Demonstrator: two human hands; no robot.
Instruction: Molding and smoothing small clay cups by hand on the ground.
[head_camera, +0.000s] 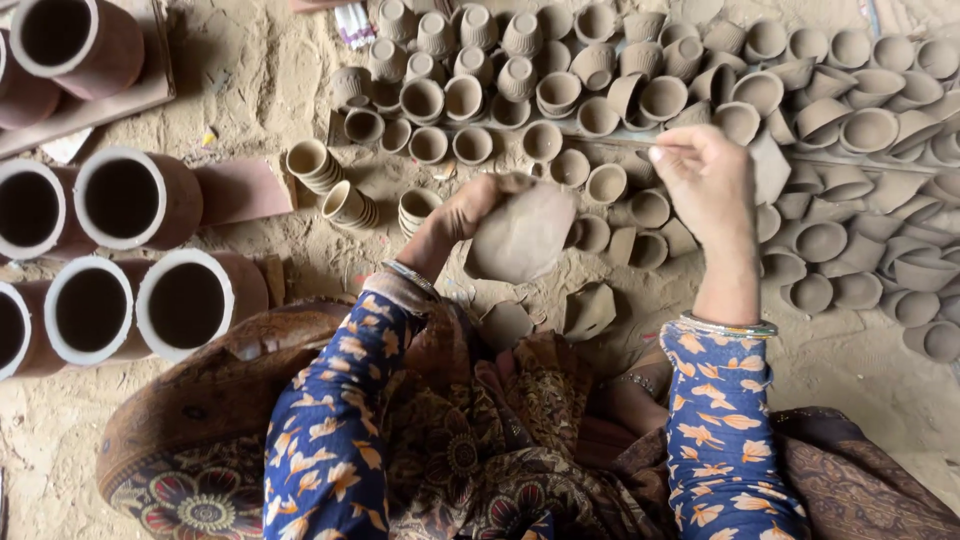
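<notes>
The left hand (470, 212) is closed around the left edge of a flattish lump of grey-brown clay (522, 232), fingers curled over its top and hidden behind it; the lump hangs from that grip down and to the right, its long axis tilted, held above the sandy ground (260, 80) in front of the lap. The right hand (705, 180) is raised to the right of the clay and apart from it, its fingers pinched on a thin stick-like tool (672, 147) that points left, toward the clay's upper side. So the clay lies left of the tool hand, and the left hand alone touches it. Beyond both hands rows of small unfired clay cups (470, 95) and shallow bowls (868, 128) cover the far ground; large white-rimmed terracotta pots (120, 200) stand at the left
</notes>
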